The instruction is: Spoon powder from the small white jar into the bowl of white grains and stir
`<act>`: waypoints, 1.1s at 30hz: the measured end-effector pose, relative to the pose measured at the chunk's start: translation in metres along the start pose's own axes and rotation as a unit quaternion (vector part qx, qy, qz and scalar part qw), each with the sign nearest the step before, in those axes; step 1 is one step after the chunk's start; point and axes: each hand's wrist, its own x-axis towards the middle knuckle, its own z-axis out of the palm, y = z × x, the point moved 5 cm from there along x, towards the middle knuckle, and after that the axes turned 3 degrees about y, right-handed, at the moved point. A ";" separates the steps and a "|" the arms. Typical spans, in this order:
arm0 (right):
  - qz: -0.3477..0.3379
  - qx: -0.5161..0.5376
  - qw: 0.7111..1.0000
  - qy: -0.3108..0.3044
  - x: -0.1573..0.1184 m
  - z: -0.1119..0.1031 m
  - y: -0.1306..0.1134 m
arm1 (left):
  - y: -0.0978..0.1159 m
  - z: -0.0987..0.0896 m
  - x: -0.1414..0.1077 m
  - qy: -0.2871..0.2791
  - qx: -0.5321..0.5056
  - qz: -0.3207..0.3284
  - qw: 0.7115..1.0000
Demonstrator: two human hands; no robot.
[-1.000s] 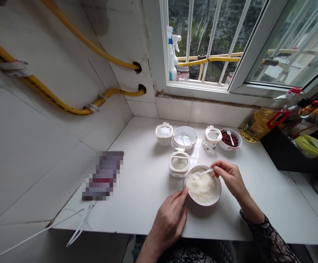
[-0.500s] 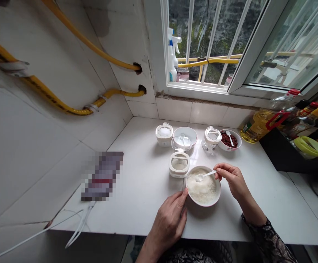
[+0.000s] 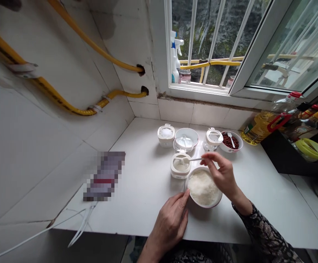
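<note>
My right hand (image 3: 220,173) pinches a small white spoon (image 3: 194,159), whose scoop rests over an open square white container (image 3: 180,166) holding white powder. My left hand (image 3: 169,224) grips the near rim of a round white bowl (image 3: 218,199) heaped with coarse white granules. The bowl sits just below the square container. Farther back stand a lidded white container (image 3: 165,135), a white dish (image 3: 191,133) and a small glass jar (image 3: 212,138). A bowl of red beans (image 3: 237,142) holds a white spoon (image 3: 231,139).
All this stands on a white tiled counter (image 3: 148,204) below a barred window (image 3: 205,47). A cooking oil bottle (image 3: 259,128) and other bottles stand at the right, yellow gas pipes (image 3: 65,96) run along the left wall, and a pixelated object (image 3: 104,176) and white cable (image 3: 82,223) lie at the left.
My right hand has moved left, carrying the spoon from the granule bowl to above the square container. My left hand stays on the bowl's rim.
</note>
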 end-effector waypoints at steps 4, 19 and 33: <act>-0.234 -0.193 0.945 -0.123 -0.009 0.029 -0.012 | 0.000 0.000 0.001 0.001 -0.008 -0.004 1.000; 0.012 -0.124 0.992 -0.026 -0.032 -0.052 0.000 | 0.000 0.000 0.000 -0.001 -0.005 -0.002 1.000; 0.219 -0.032 0.975 -0.017 -0.047 -0.045 0.025 | 0.000 -0.001 0.000 0.000 -0.002 -0.006 1.000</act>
